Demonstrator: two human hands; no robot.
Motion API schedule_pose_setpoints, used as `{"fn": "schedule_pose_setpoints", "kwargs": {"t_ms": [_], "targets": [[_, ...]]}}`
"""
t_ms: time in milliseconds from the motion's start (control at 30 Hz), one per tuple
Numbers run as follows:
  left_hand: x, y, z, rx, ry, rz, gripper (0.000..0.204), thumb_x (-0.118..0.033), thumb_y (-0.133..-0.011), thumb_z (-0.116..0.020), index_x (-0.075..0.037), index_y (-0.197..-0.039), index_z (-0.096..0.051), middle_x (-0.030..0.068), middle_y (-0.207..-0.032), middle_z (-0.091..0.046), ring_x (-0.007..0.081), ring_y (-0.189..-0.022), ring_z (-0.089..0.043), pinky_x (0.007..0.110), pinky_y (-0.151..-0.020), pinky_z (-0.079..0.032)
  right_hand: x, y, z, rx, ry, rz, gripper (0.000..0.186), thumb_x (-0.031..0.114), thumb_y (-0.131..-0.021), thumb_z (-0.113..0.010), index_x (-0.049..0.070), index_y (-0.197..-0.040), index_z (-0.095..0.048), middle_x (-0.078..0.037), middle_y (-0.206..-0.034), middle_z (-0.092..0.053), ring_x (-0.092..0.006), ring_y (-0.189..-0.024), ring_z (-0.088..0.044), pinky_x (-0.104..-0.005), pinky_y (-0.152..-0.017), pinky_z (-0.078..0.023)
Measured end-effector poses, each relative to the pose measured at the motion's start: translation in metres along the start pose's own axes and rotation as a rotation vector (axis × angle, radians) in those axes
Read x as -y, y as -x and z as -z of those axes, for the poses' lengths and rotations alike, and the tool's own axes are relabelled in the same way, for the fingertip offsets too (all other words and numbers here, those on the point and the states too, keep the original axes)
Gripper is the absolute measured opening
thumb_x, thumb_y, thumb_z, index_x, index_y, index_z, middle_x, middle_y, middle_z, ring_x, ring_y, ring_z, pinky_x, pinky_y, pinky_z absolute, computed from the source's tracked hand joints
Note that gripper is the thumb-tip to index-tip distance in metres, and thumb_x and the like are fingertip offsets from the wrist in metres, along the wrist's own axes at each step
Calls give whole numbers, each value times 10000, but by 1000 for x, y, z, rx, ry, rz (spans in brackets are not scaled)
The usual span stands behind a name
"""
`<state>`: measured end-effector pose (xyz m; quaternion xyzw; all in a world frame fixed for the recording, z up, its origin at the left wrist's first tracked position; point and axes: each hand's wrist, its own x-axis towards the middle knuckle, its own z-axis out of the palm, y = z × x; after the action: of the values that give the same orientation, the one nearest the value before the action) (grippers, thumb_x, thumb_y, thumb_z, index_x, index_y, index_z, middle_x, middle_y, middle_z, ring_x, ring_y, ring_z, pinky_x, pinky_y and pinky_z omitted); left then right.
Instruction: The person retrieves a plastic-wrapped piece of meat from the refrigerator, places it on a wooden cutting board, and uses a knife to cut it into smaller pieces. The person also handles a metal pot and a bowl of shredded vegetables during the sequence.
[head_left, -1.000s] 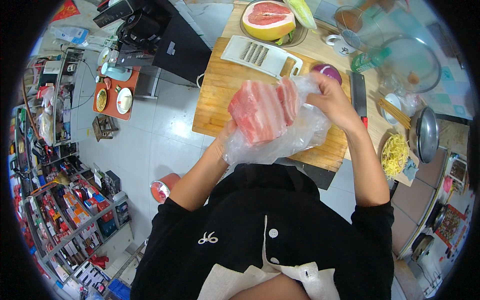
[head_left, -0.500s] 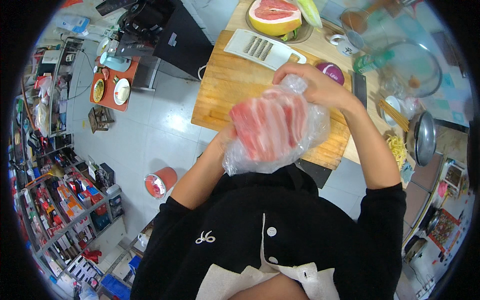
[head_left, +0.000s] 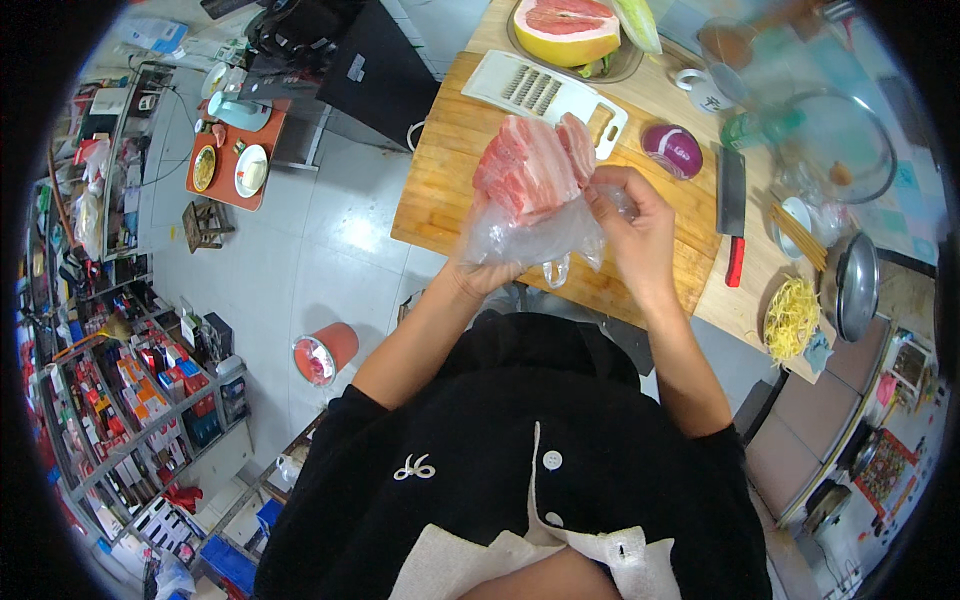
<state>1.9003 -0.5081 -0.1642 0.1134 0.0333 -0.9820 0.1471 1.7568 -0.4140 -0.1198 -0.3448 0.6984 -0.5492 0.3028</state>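
Head | meat (head_left: 528, 172) partly hides white grater (head_left: 515, 85) | purple onion (head_left: 672, 151) near cleaver (head_left: 731, 195)

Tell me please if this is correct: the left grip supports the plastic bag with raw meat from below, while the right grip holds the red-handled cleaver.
Not quite: the right grip holds the plastic bag, not the cleaver, which lies to the right of the purple onion, as the head view shows. The left grip does support the bag and raw meat from below.

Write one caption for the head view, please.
Left hand supports raw meat in a plastic bag; right hand grips the plastic.
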Motion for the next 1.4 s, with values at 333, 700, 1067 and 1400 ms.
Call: {"fn": "schedule_pose_setpoints", "kwargs": {"t_ms": [333, 700, 1067, 1400], "targets": [[26, -14, 47, -319, -449, 65, 531, -568, -847, -457, -128, -1140, -502, 31, -1031, -577, 157, -840, -577, 270, -580, -460, -65, 47, -35, -232, -359, -238, 183, 39, -852, -534, -12, -1025, -566, -95, -899, -630, -195, -826, -608, -326, -748, -488], [104, -89, 112, -568, -784, 554, 489, -638, -806, -448, -216, -1016, -579, -25, -915, -612, 133, -786, -575, 279, -632, -440, -127, 93, -2, -551, -543, -559, 419, 239, -881, -535, -33, -1189, -455, -87, -1067, -563, -150, -947, -526, -286, -843, -400], [84, -140, 127, -501, -965, 1140, 667, -832, -702, -317, -232, -747, -605, -42, -590, -528, 111, -483, -416, 223, -446, -315, -172, 93, 13, -733, -9, -401, 493, 252, -736, -716, -50, -1053, -490, -172, -1041, -508, -247, -964, -493, -353, -864, -390], [72, -119, 67, 277, -2129, -165, 429, -305, -755, -658, -78, -1106, -565, 149, -1157, -491, 293, -1109, -480, 371, -926, -396, -161, 75, -1, -739, -342, -403, 388, 108, -779, -667, 3, -1076, -440, -101, -1018, -498, -145, -912, -494, -265, -781, -425]]}}
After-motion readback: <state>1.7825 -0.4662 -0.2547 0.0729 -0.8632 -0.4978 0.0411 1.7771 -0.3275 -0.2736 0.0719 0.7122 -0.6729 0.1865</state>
